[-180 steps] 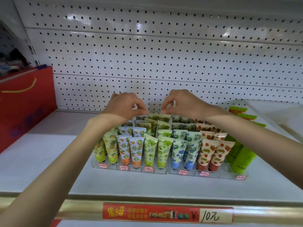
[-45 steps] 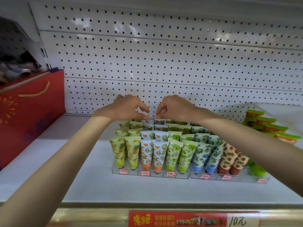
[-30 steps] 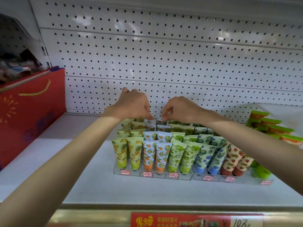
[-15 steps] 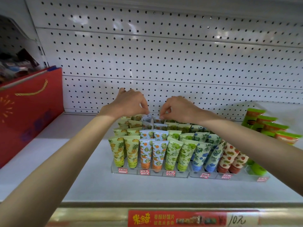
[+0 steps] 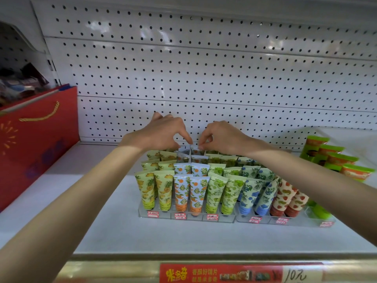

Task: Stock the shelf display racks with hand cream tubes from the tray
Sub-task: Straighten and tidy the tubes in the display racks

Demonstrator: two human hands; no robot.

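Observation:
Two clear display racks [image 5: 186,216] stand side by side on the white shelf, filled with rows of upright hand cream tubes [image 5: 181,193] in yellow, orange, green, blue and red prints. Both my hands reach over them to the back row of the orange-print column. My left hand [image 5: 161,133] pinches thumb and forefinger at the crimped top of a back-row tube [image 5: 184,149], which leans slightly. My right hand [image 5: 222,135] pinches the top of the neighbouring back-row tube [image 5: 196,151]. My right forearm covers part of the red-print tubes. No tray is in view.
A red gift bag [image 5: 36,139] stands at the shelf's left end. Several green-capped tubes [image 5: 334,158] lie stacked at the right. A white pegboard wall [image 5: 204,78] closes the back. The gold front rail carries a red price label [image 5: 224,273].
My left hand has dropped a little from one second ago, back onto the back-row tube tops. My right hand stays at the same spot. The tubes in front have not moved.

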